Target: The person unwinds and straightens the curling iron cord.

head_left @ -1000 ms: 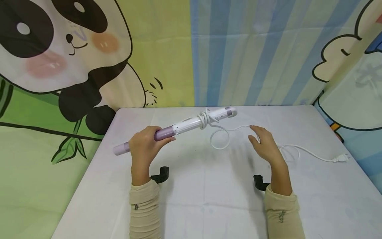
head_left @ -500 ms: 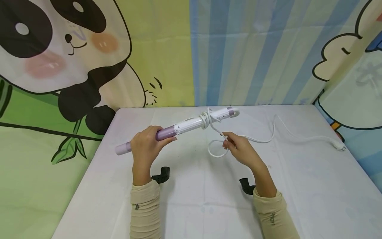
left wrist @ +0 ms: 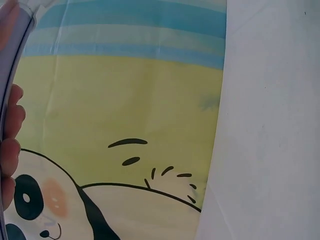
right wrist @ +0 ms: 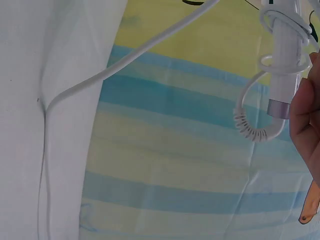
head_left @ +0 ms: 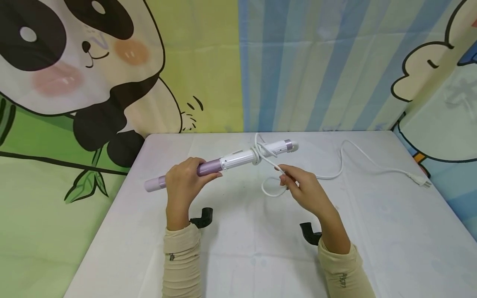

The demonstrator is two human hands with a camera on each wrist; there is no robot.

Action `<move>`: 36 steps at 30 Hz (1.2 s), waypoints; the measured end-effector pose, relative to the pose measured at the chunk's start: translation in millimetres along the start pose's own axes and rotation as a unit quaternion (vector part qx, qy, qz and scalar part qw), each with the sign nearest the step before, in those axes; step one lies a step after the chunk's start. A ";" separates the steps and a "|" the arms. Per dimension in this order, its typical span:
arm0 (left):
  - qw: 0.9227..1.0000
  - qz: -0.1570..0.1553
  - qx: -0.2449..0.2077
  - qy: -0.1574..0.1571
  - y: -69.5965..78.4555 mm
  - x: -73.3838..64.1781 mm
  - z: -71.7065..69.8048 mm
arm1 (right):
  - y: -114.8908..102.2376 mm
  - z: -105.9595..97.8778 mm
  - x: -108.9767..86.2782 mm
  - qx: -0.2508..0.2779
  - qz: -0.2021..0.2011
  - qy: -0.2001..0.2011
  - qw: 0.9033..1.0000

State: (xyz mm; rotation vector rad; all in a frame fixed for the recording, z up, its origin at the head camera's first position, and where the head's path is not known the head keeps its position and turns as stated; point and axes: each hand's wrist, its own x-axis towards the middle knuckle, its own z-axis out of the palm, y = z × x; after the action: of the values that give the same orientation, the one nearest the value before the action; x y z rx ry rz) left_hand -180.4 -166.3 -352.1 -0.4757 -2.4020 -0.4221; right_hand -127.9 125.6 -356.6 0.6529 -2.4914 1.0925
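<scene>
Head view: the purple-and-white appliance point(head_left: 237, 159), shaped like a rod, is gripped by the left hand point(head_left: 183, 182), whose fingers are wrapped round the purple part, with the lavender end jutting out past the palm. The white cord point(right wrist: 150, 45) is pinched between thumb and fingers of the right hand point(head_left: 308, 191), just beside the wraps wound round the appliance's white part. Judging by the shadows, the appliance is held above the table point(head_left: 253, 248), slanted, its corded end farther off. A loop of cord is hung just beside the right hand, and the slack is laid across the table to the plug point(head_left: 419, 180). Behind everything, a printed backdrop point(head_left: 208, 49) is seen.

The body can be judged stiff, fairly light and smooth enough to slip, so it is best held round the purple part; the cord, likely soft and springy, is best pinched near the wraps, with the ribbed sleeve point(right wrist: 250, 132) spared from hard pulling.

Compared with a second ago, the right hand is found nearer to the appliance, the plug is set slightly farther back, and the slack is bent differently; against half a second ago, the corded end is tipped slightly lower
</scene>
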 end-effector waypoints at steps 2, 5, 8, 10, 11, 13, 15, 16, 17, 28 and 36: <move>1.000 0.001 -0.001 -0.004 0.5 0.0 0.7 | -2.9 -2.7 -0.9 -0.004 -0.012 0.023 1.000; 1.000 0.008 0.000 -0.009 0.7 -0.3 1.9 | -4.7 -5.5 -1.9 -0.003 -0.016 0.056 0.998; 1.000 0.016 0.001 -0.017 0.3 -0.7 2.1 | -3.6 -7.9 -1.7 0.015 0.005 0.100 0.995; 1.000 0.018 0.000 -0.024 0.0 -1.0 1.6 | -1.6 -10.7 -1.8 0.030 0.032 0.137 0.990; 0.999 0.018 0.000 -0.028 -0.4 -1.3 1.1 | -0.2 -12.8 -1.8 0.041 0.049 0.156 0.986; 0.999 0.017 -0.005 -0.034 -0.8 -2.0 -0.2 | 3.2 -17.7 -2.4 0.056 0.088 0.191 0.976; 0.999 0.015 -0.012 -0.035 -1.3 -2.5 -2.2 | 7.5 -23.4 -3.3 0.071 0.126 0.221 0.965; 0.999 0.014 -0.015 -0.035 -1.6 -2.7 -3.2 | 10.2 -26.3 -3.7 0.075 0.143 0.231 0.960; 0.999 0.013 -0.019 -0.033 -2.0 -2.8 -4.1 | 12.9 -29.0 -4.2 0.076 0.158 0.240 0.955; 0.998 0.014 -0.039 0.039 -1.3 -2.1 -8.2 | 33.9 -38.8 -9.3 -0.004 0.286 0.209 0.935; 0.996 -0.017 -0.041 0.076 -2.2 -0.8 -8.8 | 38.3 -36.1 -10.4 -0.063 0.283 0.123 0.949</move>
State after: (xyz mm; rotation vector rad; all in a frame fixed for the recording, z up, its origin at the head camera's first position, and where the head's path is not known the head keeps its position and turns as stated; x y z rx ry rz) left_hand -176.1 -172.1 -346.5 -0.4232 -2.2550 -0.5540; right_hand -135.2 178.5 -361.2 -0.2505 -2.5520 1.0949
